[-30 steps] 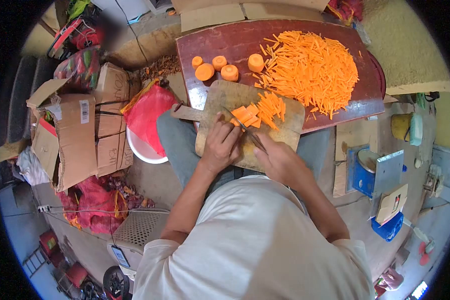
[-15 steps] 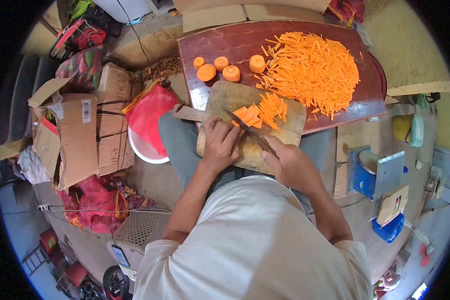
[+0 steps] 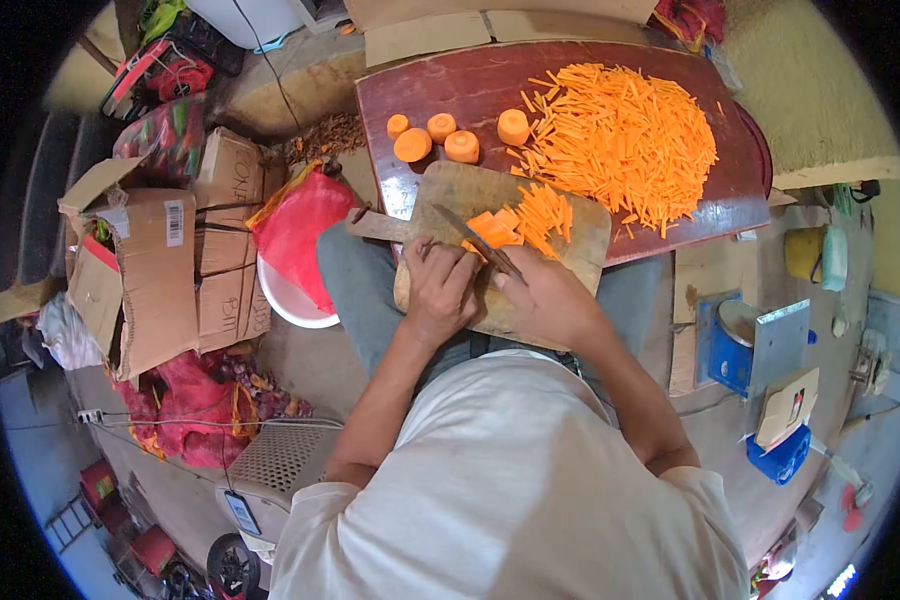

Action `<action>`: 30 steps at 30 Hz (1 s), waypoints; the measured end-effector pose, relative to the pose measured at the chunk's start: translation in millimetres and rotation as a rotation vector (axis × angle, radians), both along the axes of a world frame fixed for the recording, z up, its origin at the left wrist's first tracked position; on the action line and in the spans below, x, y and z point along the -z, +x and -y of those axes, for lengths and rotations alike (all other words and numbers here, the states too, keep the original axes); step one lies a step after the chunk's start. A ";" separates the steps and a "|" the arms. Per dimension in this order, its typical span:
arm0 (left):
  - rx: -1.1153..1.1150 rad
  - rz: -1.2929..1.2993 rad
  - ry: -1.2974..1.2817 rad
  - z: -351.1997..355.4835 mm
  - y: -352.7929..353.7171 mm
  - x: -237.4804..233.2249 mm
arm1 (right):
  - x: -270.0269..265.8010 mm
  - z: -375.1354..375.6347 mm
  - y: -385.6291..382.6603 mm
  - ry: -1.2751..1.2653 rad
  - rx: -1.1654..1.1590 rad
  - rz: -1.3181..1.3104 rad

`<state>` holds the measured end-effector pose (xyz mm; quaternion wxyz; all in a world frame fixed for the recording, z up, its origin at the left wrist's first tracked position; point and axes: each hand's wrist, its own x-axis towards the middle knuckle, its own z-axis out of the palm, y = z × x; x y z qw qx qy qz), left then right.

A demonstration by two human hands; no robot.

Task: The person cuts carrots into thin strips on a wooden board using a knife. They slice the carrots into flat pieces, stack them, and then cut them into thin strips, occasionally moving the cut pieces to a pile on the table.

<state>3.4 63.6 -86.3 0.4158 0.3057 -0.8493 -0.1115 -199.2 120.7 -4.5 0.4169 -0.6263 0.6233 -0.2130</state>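
Observation:
A wooden cutting board point(image 3: 450, 190) with a handle lies across my lap, against the table edge. My right hand point(image 3: 555, 300) grips a knife point(image 3: 465, 232), its dark blade slanting up and left over the board. Curled fingers of my left hand point(image 3: 440, 290) press on a carrot piece point(image 3: 474, 249), mostly hidden beneath them and the blade. Just beyond the knife lie carrot slices point(image 3: 497, 228), and to their right a small heap of carrot sticks point(image 3: 545, 215).
On the red table point(image 3: 440, 85) stand several carrot chunks point(image 3: 412, 145) and a large pile of carrot sticks point(image 3: 630, 140). To the left are a white basin point(image 3: 295, 312) with a red mesh bag point(image 3: 305, 235), and cardboard boxes point(image 3: 155, 280). A blue stool-like object point(image 3: 727, 350) stands right.
My right hand has shifted up and left with the knife, and the blade now reaches further across the board. My left hand stays nearly in place.

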 end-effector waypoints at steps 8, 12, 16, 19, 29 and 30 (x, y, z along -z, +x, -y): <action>-0.009 0.034 0.018 -0.1 3.3 4.0 | -44.9 -28.4 -6.8 0.056 0.001 -0.024; -0.018 0.033 0.011 -2.7 3.7 -2.6 | -35.3 -22.4 1.7 0.025 -0.030 -0.003; -0.024 -0.003 0.012 -1.8 1.6 -4.5 | -6.9 -1.1 9.6 0.071 -0.035 -0.087; -0.027 0.001 -0.019 -0.9 0.8 -5.5 | -8.9 0.6 2.1 0.051 -0.003 -0.016; -0.015 -0.007 0.009 -0.3 3.0 -2.4 | -47.4 -34.7 -8.2 0.046 -0.021 -0.027; -0.013 -0.008 0.012 -0.3 3.2 -2.8 | -49.9 -34.3 -7.9 0.064 -0.023 -0.034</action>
